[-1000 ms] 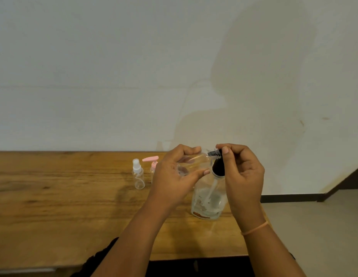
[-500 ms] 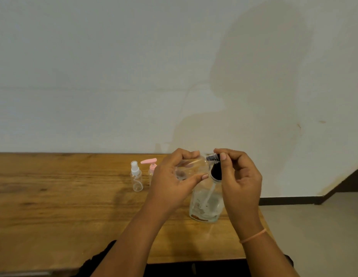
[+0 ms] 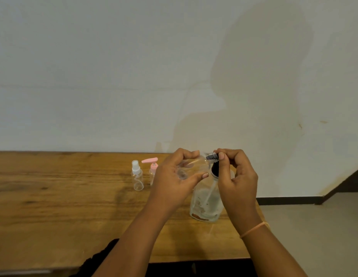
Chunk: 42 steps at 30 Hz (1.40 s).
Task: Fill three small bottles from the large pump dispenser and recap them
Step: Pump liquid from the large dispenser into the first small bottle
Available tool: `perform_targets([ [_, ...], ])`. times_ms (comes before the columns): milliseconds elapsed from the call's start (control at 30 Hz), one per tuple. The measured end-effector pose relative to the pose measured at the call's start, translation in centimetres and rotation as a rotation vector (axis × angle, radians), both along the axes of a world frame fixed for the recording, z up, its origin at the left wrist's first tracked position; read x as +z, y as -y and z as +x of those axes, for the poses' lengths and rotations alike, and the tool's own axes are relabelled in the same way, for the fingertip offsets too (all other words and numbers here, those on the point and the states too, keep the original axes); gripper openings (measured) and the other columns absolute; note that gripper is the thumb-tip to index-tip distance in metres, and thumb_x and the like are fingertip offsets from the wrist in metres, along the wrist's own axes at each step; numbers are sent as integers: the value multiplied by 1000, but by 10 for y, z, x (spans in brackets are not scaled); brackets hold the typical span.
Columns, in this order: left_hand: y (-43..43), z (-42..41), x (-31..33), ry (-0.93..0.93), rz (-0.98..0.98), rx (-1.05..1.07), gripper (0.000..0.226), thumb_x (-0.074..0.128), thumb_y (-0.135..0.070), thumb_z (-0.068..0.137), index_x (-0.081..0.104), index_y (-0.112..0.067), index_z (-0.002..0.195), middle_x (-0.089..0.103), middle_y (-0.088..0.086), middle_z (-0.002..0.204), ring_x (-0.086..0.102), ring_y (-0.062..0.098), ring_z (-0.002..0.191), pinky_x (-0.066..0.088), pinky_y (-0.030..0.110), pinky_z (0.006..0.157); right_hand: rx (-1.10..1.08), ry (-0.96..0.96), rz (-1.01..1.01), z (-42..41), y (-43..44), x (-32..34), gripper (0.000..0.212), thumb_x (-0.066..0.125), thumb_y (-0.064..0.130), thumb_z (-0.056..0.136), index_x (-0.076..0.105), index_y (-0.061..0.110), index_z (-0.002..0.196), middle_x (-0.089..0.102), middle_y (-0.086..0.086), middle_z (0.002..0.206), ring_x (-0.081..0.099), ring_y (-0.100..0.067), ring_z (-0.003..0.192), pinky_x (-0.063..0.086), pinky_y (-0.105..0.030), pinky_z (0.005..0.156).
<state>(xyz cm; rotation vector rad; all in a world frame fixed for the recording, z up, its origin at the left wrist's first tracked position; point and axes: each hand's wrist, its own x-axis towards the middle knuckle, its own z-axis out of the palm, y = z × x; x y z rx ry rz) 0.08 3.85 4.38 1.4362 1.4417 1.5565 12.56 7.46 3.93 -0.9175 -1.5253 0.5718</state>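
Wooden table (image 3: 54,206) against a pale wall (image 3: 114,76); one person seated, both hands raised over the far right part of the top. Item 1: left hand (image 3: 174,176), fingers and thumb curled round a small clear bottle (image 3: 194,163), held lying nearly level above the table, mouth toward the right. Item 2: right hand (image 3: 238,176), thumb and forefinger pinching a dark ribbed piece (image 3: 212,156) right at that mouth; whether it is the bottle's own cap or a nozzle cannot be told. Item 3: large pump dispenser (image 3: 206,202), clear, upright on the table directly beneath and between the two hands, dark collar and dip tube visible, contents low. Item 4: spray-top bottle (image 3: 137,176) and pink pump-top bottle (image 3: 153,166), upright side by side, left of the left hand and apart from it. Risks, judged: with the bottle level, any liquid inside may run out at the open neck should the dark piece slip; a skewed start on the thread could jam it; a dropped wrist may knock the dispenser over.
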Motion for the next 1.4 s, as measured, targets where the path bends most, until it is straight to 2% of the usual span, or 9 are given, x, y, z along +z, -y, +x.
perform_targets([
  [100,-2,0,6,-1,21,-9,38,83,-19,67,58,-40,86,63,-30,102,58,-9,102,47,5,72,-11,6,16,1,1,10,12,49,19,90,60,23,94,64,12,93,62,-3,92,48,-11,77],
  [233,-7,-1,12,-16,49,2,38,82,-20,67,57,-41,86,62,-30,101,56,-12,103,45,3,76,-112,265,182,6,-9,23,14,51,12,89,64,9,93,59,7,100,58,-7,91,47,-15,80],
  [367,-6,-4,13,-34,38,-1,38,83,-21,67,57,-41,87,61,-31,101,57,-11,101,45,3,73,-131,230,219,4,-4,13,18,51,10,90,64,3,100,59,6,99,57,-4,96,44,-6,84],
  [567,-2,-5,7,-54,-6,11,37,82,-19,68,56,-37,87,59,-32,100,52,-22,96,41,-1,72,-118,237,211,1,-4,-3,20,48,12,93,62,1,103,58,4,105,54,-2,100,41,-4,88],
  [833,-4,-6,11,-50,28,19,37,83,-22,67,57,-39,87,61,-30,101,55,-13,104,44,2,77,-158,303,273,4,-5,11,20,49,12,91,65,4,100,57,7,103,50,1,99,38,-4,90],
  [1000,-7,-6,13,-9,22,-7,39,83,-17,67,55,-38,85,62,-26,104,58,-6,103,49,8,78,-65,76,194,1,-7,7,14,51,11,91,61,13,101,61,9,98,58,1,97,45,-9,84],
  [1100,-5,-6,8,6,-5,-23,37,82,-15,68,56,-36,84,62,-26,105,58,-7,104,48,7,78,-53,108,196,1,-9,-4,18,46,16,92,60,9,101,59,5,100,55,5,100,45,-9,85],
  [1233,-2,-6,7,-6,-11,-13,37,82,-17,68,57,-36,85,62,-28,103,58,-8,103,47,5,77,-57,115,189,3,-6,-4,14,51,7,90,60,13,100,58,12,100,55,8,101,43,-8,85],
  [1400,-2,-4,14,-24,36,-19,37,83,-18,67,58,-36,88,64,-26,103,58,-9,102,48,6,76,27,-218,-37,-4,3,14,11,55,13,93,64,19,93,67,2,95,64,-14,94,51,-18,80],
])
